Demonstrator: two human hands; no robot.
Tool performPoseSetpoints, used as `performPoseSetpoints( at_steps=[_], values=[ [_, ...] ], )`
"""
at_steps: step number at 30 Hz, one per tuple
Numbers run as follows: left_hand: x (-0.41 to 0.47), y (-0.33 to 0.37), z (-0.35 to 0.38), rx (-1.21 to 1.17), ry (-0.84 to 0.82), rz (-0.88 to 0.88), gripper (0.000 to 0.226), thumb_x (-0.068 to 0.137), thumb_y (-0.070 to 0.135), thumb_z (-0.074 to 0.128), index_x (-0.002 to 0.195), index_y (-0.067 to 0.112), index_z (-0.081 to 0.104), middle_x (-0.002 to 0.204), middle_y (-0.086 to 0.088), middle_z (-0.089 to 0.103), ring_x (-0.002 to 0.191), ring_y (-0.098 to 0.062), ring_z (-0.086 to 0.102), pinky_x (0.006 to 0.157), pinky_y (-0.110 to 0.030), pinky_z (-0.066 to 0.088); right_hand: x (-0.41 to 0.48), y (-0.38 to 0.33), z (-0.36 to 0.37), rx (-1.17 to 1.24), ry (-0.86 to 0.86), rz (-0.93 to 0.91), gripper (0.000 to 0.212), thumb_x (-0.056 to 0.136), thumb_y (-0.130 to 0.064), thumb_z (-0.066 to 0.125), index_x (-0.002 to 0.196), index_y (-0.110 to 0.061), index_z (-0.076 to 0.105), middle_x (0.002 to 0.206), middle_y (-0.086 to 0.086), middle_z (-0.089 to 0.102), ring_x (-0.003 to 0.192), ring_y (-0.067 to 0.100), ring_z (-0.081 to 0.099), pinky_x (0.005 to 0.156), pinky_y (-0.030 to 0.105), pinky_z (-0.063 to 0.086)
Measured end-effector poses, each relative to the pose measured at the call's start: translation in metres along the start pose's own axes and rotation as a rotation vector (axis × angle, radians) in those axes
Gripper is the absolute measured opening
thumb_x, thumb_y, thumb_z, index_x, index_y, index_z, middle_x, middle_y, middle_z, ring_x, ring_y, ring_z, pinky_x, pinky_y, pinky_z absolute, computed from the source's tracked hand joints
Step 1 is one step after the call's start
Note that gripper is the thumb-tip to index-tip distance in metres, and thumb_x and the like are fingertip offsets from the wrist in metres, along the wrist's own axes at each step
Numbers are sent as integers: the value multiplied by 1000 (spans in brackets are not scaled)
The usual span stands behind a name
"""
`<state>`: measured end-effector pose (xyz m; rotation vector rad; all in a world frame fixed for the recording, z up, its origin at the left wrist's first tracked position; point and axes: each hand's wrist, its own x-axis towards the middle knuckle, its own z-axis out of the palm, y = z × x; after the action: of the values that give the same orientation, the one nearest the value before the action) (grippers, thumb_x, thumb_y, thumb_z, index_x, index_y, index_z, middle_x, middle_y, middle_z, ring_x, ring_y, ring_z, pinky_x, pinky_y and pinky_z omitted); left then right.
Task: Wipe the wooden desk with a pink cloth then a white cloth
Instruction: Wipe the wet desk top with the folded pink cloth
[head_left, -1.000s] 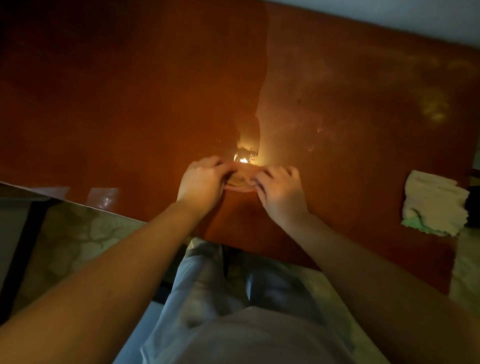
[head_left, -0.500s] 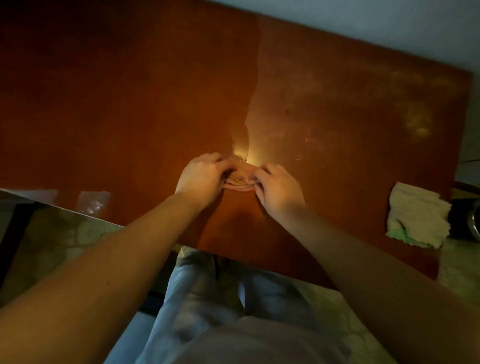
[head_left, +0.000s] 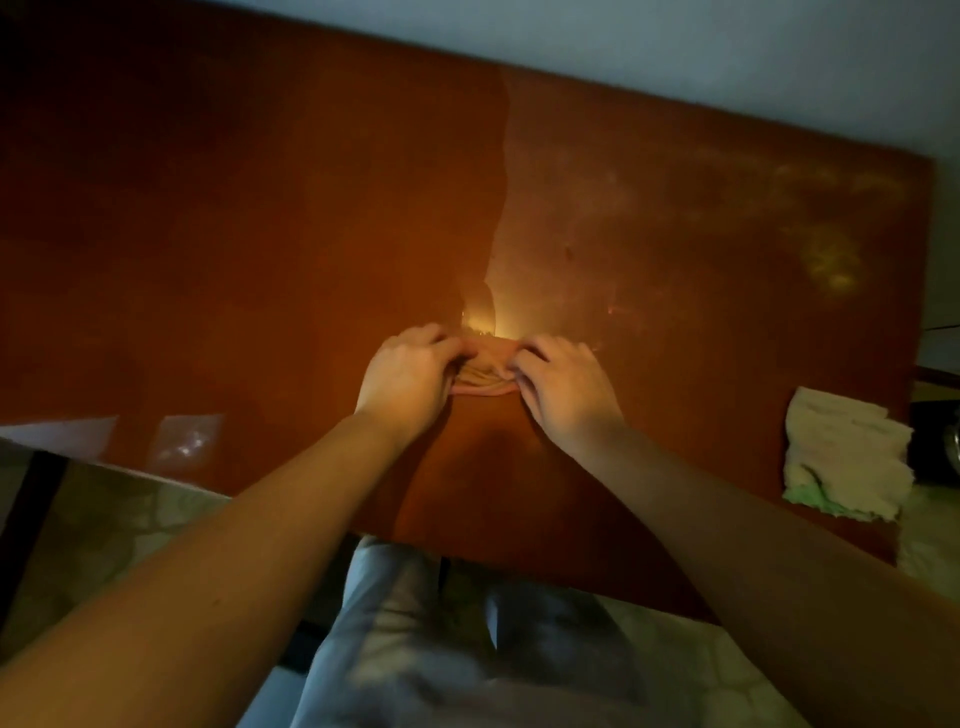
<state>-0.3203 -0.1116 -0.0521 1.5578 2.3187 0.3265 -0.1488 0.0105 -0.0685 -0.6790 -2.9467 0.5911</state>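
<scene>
A small bunched pink cloth (head_left: 480, 376) lies on the reddish-brown wooden desk (head_left: 260, 234) near its front edge. My left hand (head_left: 410, 376) pinches its left side and my right hand (head_left: 563, 387) pinches its right side, fingers curled into the fabric. Most of the cloth is hidden between the hands. A folded white cloth (head_left: 844, 452) with a green edge lies on the desk's right end, apart from both hands.
A wet or shiny patch with a bright glare (head_left: 480, 317) sits just beyond the hands. The desk's right half looks dusty and streaked. A pale wall (head_left: 727, 52) runs behind the desk. Tiled floor (head_left: 104, 519) and my legs (head_left: 415, 649) show below the front edge.
Both hands stay on the pink cloth, gathering it a little tighter. The view has tilted up, showing more wall and the desk's far edge.
</scene>
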Motion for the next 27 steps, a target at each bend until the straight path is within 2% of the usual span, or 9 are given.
performPoseSetpoints(
  at_steps=[2, 4, 6, 9, 12, 17, 19, 23, 27],
  values=[
    [21, -3, -5, -10, 6, -1, 24, 92, 15, 60, 113, 22, 70, 109, -2, 66, 99, -23, 60, 88, -41, 51, 17, 0, -4, -21, -32, 62, 21, 95, -19, 61, 114, -17, 68, 121, 3, 63, 110, 24, 58, 91, 37, 43],
    [27, -5, -10, -48, -9, 19, 23, 91, 14, 61, 111, 21, 71, 108, -1, 66, 99, -22, 60, 88, -37, 52, 14, -7, -6, -10, -12, 110, 19, 93, -19, 63, 111, -17, 69, 117, 2, 64, 107, 23, 60, 89, 36, 43],
    [17, -8, -11, -95, -38, 35, 25, 89, 12, 64, 110, 22, 72, 106, -1, 67, 97, -21, 61, 86, -35, 51, -4, -17, -1, 24, 38, 153, 16, 90, -20, 64, 104, -16, 70, 110, 1, 66, 103, 19, 62, 87, 34, 44],
    [-2, -15, -8, -151, -74, 65, 29, 87, 13, 68, 112, 27, 72, 106, 2, 69, 98, -19, 63, 87, -34, 52, -23, -27, 4, 61, -18, 224, 16, 89, -25, 63, 103, -23, 71, 113, -6, 66, 105, 11, 61, 93, 35, 46],
    [17, -23, -10, -168, -61, 117, 28, 86, 14, 69, 112, 23, 73, 104, -1, 70, 98, -23, 64, 87, -35, 49, -1, -19, 1, 29, -48, 267, 14, 91, -26, 62, 104, -27, 69, 116, -8, 63, 109, 12, 58, 96, 36, 43],
    [75, -29, -19, -110, -103, 129, 30, 92, 22, 61, 121, 26, 68, 117, 0, 65, 109, -22, 56, 95, -35, 43, 56, -4, -16, -4, -74, 394, 16, 96, -22, 61, 110, -27, 68, 118, -9, 60, 114, 14, 52, 98, 35, 37],
    [75, -34, -22, -106, -125, 180, 30, 91, 22, 62, 120, 24, 69, 114, -1, 65, 106, -22, 56, 92, -34, 44, 54, -8, -19, 23, -75, 428, 15, 95, -23, 63, 108, -28, 69, 117, -9, 60, 113, 13, 53, 96, 34, 36],
    [37, -56, -16, -160, -184, 257, 31, 84, 17, 67, 113, 26, 70, 104, -3, 67, 94, -28, 62, 77, -38, 55, 15, -34, -7, 102, -105, 405, 13, 89, -24, 68, 101, -29, 69, 117, -12, 61, 113, 10, 55, 89, 32, 36],
    [48, -57, -19, -154, -202, 326, 29, 83, 19, 70, 112, 26, 72, 102, -1, 66, 97, -25, 61, 79, -32, 49, 14, -39, -3, 74, -97, 421, 14, 89, -21, 69, 101, -29, 69, 115, -10, 63, 109, 14, 59, 84, 31, 32]
  ],
)
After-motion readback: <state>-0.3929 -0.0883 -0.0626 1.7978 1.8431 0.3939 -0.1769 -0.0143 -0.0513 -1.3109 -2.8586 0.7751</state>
